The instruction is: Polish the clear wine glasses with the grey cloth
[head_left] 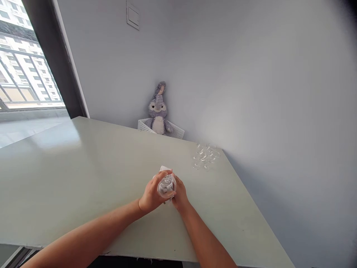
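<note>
- This clear glass (166, 187) is what I've got, gripped in both hands above the near half of the surface (75, 178). I can't quite tell if its bottom is touching down.
- A white cloth (164, 169) pokes out past my fingers on the far side, and something pale shows through the glass. It could be more of the cloth, but it's hard to tell from here.
- My left hand (152, 195) is wrapped around the near side, fingers curled over the top. My right hand (180, 193) is pressed in against the other side, so the two are closed close together rather than spread, with the glass between them.
- Toward the far right corner of the surface there's a tight cluster of clear stemmed glasses (206, 156), some almost touching each other.
- Just past the surface's far edge, a grey plush rabbit (157, 111) sits in a white perforated basket (175, 131).
- Off past the surface's far left corner is a window (25, 63).
- Main risk, I'd say: the cloth is slick against the glass, so a loose grip could let it slide out and hit the hard surface.
- Squeezing too hard could crack thin glass, and bumping that tight cluster could tip a few over like dominoes.
</note>
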A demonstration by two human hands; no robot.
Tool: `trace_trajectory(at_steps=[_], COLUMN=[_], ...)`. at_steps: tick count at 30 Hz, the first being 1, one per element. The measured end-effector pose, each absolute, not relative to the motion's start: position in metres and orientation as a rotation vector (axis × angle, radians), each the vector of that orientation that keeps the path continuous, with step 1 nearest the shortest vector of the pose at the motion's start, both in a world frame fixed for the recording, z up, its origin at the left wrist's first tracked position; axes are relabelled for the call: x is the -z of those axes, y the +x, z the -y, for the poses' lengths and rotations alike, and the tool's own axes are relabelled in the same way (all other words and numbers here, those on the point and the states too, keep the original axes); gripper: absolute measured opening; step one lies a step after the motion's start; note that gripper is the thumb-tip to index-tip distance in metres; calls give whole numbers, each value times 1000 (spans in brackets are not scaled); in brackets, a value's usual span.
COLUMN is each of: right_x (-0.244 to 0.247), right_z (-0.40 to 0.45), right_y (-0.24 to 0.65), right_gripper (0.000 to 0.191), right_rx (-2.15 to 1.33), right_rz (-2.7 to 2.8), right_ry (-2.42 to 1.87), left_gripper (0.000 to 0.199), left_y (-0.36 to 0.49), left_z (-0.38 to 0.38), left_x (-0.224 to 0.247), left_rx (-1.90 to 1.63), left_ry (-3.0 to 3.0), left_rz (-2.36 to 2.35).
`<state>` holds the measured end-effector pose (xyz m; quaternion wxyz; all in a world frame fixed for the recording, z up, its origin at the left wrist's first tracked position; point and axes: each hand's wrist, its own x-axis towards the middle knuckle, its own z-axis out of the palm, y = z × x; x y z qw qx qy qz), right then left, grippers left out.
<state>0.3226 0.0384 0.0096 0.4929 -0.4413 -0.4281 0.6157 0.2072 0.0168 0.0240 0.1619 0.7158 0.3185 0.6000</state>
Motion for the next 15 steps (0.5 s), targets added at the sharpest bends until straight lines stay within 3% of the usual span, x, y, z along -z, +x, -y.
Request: trace_trajectory(at_steps=[3,5,11,13,15], right_x=[-11,-13,-25,-25,-24], right_z=[-34,-30,-18,-19,-23], right_y=[325,328,329,329,330], right_gripper=[50,54,29,27,31], right_rx=[-1411,-1144,-127,-122,-352], right_rz=[1357,1712,2138,2182,2207], right_ry=[-1137,-1236,-1403,-1383,-1346], left_gripper=[58,56,57,57,56], left_y=[201,196,191,192,193], left_z=[-25,-29,-29,-28,-28], left_x=[-25,-29,-35,-33,-31], left_rx=[-1824,-1874,-1884,-1859,-1852], left_ry=[2028,1933,1866,1933,2017], left_rz=[-1010,-1110,-1203,-1193,-1163])
